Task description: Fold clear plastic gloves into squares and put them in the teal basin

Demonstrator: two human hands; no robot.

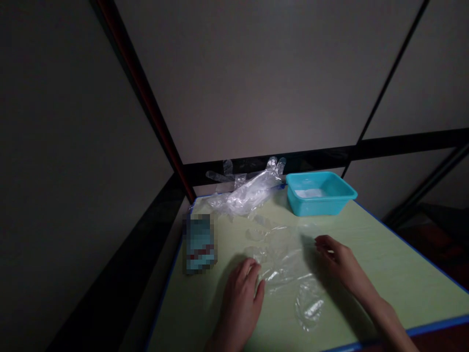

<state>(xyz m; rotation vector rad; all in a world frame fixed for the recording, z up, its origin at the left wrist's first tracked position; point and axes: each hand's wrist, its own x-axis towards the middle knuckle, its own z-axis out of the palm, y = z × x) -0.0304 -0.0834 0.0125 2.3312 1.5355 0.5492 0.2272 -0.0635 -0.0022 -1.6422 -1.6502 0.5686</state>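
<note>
A clear plastic disposable glove [286,254] lies spread on the table, its finger parts toward the left and its thumb part toward me. At its left edge rests my left hand [244,288], palm down, loosely bent, with the thumb apart from the fingers. My right hand [340,261] is over the glove's right end, thumb and fingertips drawn together. Whether a bit of thin film is between those fingertips cannot be made out. Behind them, a heap of more clear plastic gloves [245,193] lies crumpled along the table's far edge.
A turquoise plastic basin [318,208] with something white inside stands at the back right. On the left lies a blurred-out teal item [200,247]. The pale table [377,259] has a blue edge and meets wall panels at the back and left.
</note>
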